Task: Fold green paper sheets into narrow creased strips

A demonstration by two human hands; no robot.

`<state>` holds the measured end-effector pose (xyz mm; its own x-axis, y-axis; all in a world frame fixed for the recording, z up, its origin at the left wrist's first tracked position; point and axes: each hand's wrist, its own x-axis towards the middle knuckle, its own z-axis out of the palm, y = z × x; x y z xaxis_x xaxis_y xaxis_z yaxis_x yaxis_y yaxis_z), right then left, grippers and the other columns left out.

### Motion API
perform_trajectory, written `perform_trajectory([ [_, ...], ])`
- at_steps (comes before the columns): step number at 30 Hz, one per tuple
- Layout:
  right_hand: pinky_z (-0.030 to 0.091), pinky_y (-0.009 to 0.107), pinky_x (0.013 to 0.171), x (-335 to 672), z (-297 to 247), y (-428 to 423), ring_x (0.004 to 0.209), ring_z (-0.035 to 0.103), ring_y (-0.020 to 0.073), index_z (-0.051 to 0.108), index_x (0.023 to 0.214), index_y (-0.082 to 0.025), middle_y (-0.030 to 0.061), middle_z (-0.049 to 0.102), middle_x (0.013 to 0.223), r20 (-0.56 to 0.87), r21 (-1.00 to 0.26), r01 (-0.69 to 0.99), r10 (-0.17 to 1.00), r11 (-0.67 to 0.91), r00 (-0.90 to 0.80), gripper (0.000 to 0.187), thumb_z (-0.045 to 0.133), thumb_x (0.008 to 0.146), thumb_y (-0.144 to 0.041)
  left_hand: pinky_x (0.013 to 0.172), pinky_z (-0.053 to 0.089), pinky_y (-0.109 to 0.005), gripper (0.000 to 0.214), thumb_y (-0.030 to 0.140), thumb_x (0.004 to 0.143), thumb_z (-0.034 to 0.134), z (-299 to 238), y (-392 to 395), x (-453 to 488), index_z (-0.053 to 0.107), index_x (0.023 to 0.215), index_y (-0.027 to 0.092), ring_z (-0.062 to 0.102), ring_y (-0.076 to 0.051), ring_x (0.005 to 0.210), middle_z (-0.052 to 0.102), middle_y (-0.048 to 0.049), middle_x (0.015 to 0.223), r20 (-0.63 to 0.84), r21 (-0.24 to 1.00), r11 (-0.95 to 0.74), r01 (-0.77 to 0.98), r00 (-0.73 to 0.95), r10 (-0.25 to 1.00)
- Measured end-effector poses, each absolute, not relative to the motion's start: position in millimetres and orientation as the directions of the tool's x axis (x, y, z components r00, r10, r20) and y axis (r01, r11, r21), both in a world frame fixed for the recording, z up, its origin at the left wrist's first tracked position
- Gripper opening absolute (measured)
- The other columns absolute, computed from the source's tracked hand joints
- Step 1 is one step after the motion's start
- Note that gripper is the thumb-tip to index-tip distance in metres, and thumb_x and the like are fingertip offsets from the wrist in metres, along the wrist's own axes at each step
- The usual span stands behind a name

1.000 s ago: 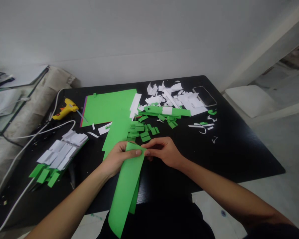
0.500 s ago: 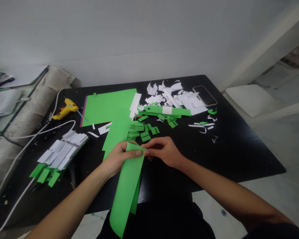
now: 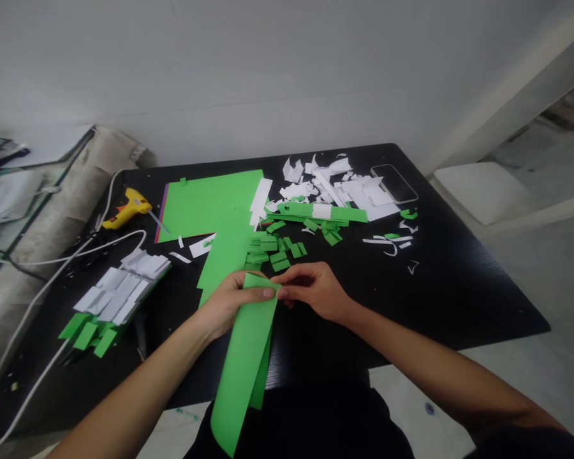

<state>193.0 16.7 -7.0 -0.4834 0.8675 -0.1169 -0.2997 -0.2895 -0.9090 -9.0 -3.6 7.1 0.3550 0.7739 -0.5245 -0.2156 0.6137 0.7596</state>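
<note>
A long sheet of green paper (image 3: 243, 370), folded over on itself, hangs down from my hands past the table's front edge. My left hand (image 3: 234, 299) grips its top end, thumb lying across the front face. With thumb and forefinger, my right hand (image 3: 313, 290) pinches the sheet's upper right corner. The fingertips of both hands almost meet there. Just beyond them lie several small folded green paper pieces (image 3: 280, 261) and another green sheet (image 3: 224, 255).
A yellow glue gun (image 3: 131, 207) with a white cord lies at the left. Near it sits a layered white and green paper piece (image 3: 119, 290). White paper scraps (image 3: 316, 185), a stack of green strips (image 3: 344, 213) and a phone (image 3: 395, 183) are at the back right.
</note>
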Motion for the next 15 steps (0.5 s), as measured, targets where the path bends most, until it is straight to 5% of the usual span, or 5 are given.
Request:
perform_trajectory([
  [15,0.054,0.022,0.051,192.6,-8.4,16.3,0.053,0.064,0.0097,0.084,0.085,-0.02,-0.0015,0.073,0.064,-0.117,-0.905,-0.307,0.865,-0.296,-0.489,0.028,0.098,0.062,-0.025,0.05,0.046,-0.021,0.025,0.03,0.065,0.094,7.4,-4.2,-8.2,0.079,0.074,0.014,0.063,-0.011,0.052,0.073,-0.0036,0.066,-0.491,0.791,0.577,-0.203,0.352,0.797],
])
